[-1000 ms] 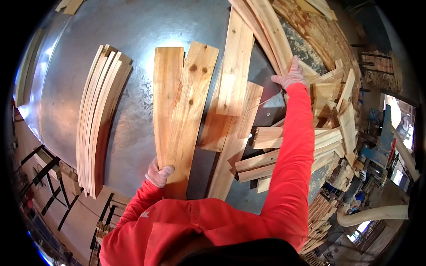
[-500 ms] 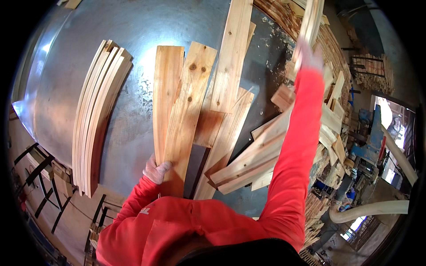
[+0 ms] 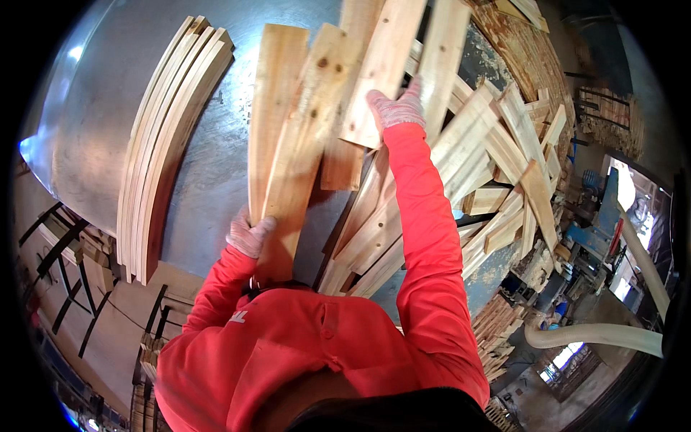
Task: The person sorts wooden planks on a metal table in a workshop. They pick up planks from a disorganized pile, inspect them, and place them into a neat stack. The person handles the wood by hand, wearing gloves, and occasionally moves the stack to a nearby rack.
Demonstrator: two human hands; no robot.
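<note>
My left hand (image 3: 250, 234), in a light glove, is closed round the near end of a knotty wooden board (image 3: 309, 108). A second, plainer board (image 3: 276, 93) lies beside it on the left, partly overlapped by it. My right hand (image 3: 397, 108), also gloved, is farther up and to the right. Its thumb rests on a pale board (image 3: 385, 61) with small knots, and its fingers are at that board's right edge. Just right of the fingers is another pale board (image 3: 442, 57), slightly blurred. Under these, more boards lie crosswise near my right forearm.
A stack of curved wooden strips (image 3: 169, 144) stands left on the metal table (image 3: 90, 122). To the right lies a jumbled pile of offcuts (image 3: 518, 173). Beyond it are a blue machine (image 3: 594, 237) and a ribbed hose (image 3: 594, 335). Black metal frames (image 3: 61, 266) stand at lower left.
My right hand has come back from the far right toward the middle, onto a pale board. Boards at the right have shifted and more lie on the pile. My left hand keeps its hold.
</note>
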